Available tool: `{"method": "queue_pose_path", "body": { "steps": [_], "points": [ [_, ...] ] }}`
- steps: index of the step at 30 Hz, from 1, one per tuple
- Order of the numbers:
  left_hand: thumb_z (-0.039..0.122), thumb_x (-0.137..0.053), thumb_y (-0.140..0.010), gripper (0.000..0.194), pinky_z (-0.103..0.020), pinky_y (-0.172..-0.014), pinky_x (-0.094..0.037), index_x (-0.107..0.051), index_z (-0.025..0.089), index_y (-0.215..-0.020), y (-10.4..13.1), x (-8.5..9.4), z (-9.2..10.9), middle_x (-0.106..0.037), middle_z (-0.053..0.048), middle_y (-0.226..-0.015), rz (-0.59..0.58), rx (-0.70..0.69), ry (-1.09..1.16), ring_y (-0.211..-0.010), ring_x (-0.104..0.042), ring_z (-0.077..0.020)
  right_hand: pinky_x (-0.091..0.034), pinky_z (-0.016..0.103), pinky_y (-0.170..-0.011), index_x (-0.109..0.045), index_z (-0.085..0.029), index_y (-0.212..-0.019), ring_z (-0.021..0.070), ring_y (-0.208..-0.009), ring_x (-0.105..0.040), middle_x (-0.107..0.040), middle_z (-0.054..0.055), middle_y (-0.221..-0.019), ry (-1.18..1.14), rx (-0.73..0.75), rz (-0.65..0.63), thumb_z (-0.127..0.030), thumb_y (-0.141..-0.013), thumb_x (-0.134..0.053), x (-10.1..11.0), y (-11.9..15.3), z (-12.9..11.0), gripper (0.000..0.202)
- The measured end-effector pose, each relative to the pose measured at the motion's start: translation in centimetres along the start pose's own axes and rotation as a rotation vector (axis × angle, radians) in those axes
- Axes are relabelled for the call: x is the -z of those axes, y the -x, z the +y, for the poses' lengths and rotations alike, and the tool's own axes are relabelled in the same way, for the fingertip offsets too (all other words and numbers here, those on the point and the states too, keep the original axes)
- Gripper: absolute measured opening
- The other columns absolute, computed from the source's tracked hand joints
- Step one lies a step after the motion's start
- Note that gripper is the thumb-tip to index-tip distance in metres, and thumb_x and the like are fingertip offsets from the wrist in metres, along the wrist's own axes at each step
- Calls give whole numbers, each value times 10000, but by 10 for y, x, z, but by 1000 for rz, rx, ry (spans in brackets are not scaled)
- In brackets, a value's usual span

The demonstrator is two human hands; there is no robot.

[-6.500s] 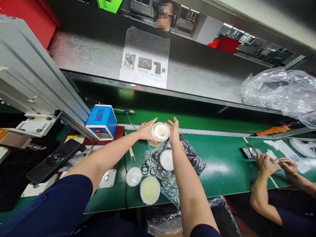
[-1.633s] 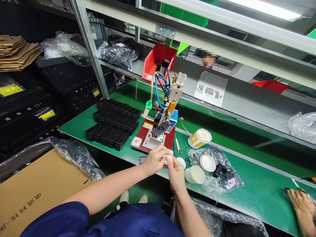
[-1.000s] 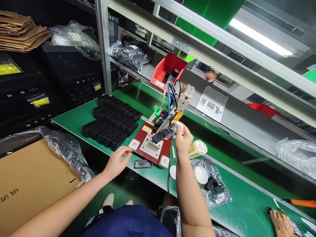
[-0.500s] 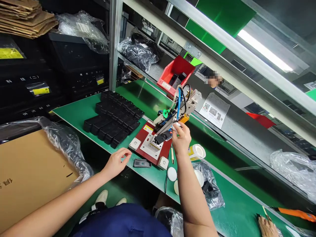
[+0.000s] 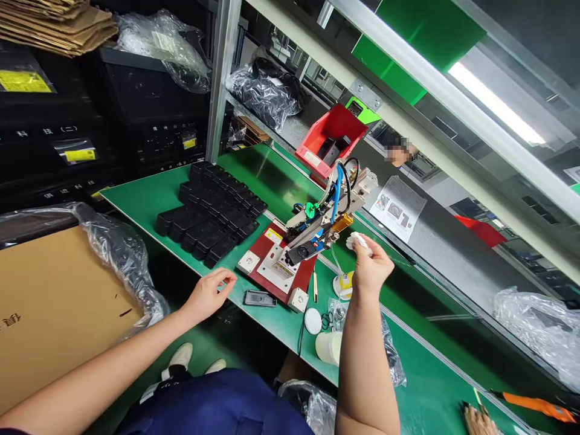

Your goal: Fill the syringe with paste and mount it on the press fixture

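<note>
Right hand [image 5: 372,269] raised, pinching white wad [image 5: 357,241], left hand [image 5: 208,295] loosely curled

White lettering [image 5: 48,131] on stacked black crates [image 5: 31,146] reads "科技(二)" at ten o'clock and "俱进科技" at nine; print on yellow labels [image 5: 80,155] is too small to read.

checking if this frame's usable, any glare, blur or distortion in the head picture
Head view: the lamp is blown out to white; the right-edge bag shows bright glints; the black boxes look very dark, with little surface detail; the right hand and its white wad look fairly sharp; the whole scene appears tilted.
</note>
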State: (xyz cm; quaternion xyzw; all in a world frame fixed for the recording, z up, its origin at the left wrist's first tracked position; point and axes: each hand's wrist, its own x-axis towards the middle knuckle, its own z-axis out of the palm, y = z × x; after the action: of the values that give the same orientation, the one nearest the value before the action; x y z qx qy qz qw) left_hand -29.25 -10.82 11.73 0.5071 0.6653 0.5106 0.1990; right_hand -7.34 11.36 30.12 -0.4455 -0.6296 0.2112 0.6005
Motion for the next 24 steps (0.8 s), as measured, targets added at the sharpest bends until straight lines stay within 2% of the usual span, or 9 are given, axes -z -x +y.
{"method": "queue_pose_path", "body": {
  "steps": [4, 7, 11, 15, 17, 20, 22, 24],
  "points": [
    [287, -493, -866, 180, -257, -605, -519, -641, 192, -828, -7, -1, 7, -671, -47, -853, 7, -22, 8, -739, -641, -170, -535, 385, -881, -752, -197, -906, 214, -908, -685, -742, 77, -961, 280, 314, -232, -290, -774, -598, -3, 7, -14, 223],
    [292, -500, -865, 182, -275, -679, -533, -647, 189, -839, -21, 2, 15, -675, -51, -864, 52, -78, 6, -769, -642, -171, -539, 352, -868, -752, -212, -927, 192, -904, -692, -738, 73, -978, 373, 436, -308, -193, -770, -511, -2, 18, -22, 289],
    [297, -490, -880, 195, -257, -634, -518, -647, 183, -865, -49, 12, 28, -672, -57, -893, 109, -110, -9, -797, -634, -173, -552, 331, -809, -757, -218, -884, 190, -854, -701, -744, 61, -918, 389, 429, -289, -185, -758, -526, 9, 28, -27, 265],
    [268, -483, -887, 177, -276, -705, -523, -635, 178, -880, -77, 19, 45, -662, -49, -901, 148, -200, -26, -788, -623, -158, -547, 350, -838, -749, -230, -906, 195, -879, -689, -734, 55, -946, 388, 434, -189, -190, -756, -505, 5, 22, -32, 289],
    [264, -486, -885, 173, -285, -724, -528, -633, 177, -916, -90, 20, 56, -658, -49, -917, 153, -229, -28, -792, -624, -156, -543, 359, -854, -747, -254, -897, 200, -905, -676, -729, 49, -961, 426, 478, -276, -185, -752, -502, 2, 20, -36, 293],
    [290, -524, -868, 197, -320, -787, -537, -625, 180, -996, -108, 23, 73, -667, -54, -969, 127, -248, -49, -877, -635, -182, -554, 342, -801, -741, -281, -826, 194, -869, -668, -728, 29, -918, 433, 515, -451, -172, -748, -512, 8, 22, -36, 265],
    [326, -565, -845, 281, -363, -856, -530, -610, 186, -1085, -123, 26, 84, -674, -59, -1037, 69, -270, -65, -978, -627, -211, -557, 326, -751, -738, -273, -791, 184, -814, -672, -726, 22, -873, 401, 478, -440, -162, -741, -517, 20, 28, -31, 253],
    [368, -605, -817, 414, -395, -914, -512, -576, 192, -1191, -142, 28, 94, -664, -70, -1132, -12, -299, -62, -1081, -600, -235, -553, 327, -735, -741, -258, -775, 185, -792, -679, -724, 26, -846, 369, 394, -361, -153, -728, -519, 32, 33, -24, 250]
  ]
}}
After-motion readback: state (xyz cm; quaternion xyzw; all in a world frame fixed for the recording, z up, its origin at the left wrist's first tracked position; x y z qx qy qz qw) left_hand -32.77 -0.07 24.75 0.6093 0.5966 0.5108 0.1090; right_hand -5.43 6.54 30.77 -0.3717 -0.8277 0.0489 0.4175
